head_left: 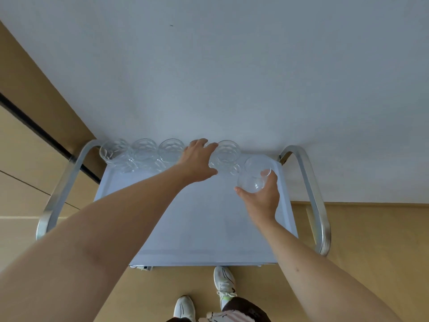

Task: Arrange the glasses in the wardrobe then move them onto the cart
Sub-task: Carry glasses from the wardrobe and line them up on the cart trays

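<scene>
Glasses, clear, faceted, upright in a single row along the far edge of the cart's top tray: first glass at the far-left corner, second glass just beside it, third glass next along, fourth glass right of centre. A further glass appears to sit behind the left hand, between the third and fourth, mostly hidden; cannot tell more. Smooth glass, clear and rounded, held tilted above the tray near its far-right corner, just beside the fourth glass. Right hand: palm up under the smooth glass, thumb and fingers curled round its lower body, gripping it. Left hand: reached across to the row, fingers spread and lying against the left side of the fourth glass, thumb below near its base; whether it truly clasps the glass cannot be told. Cart: pale blue-grey flat tray with a raised rim, curved metal handle rails at left and right, set against a white wall. Floor: tan. Wooden panels with a dark gap to the left. Two white sneakers below the cart's near edge.
</scene>
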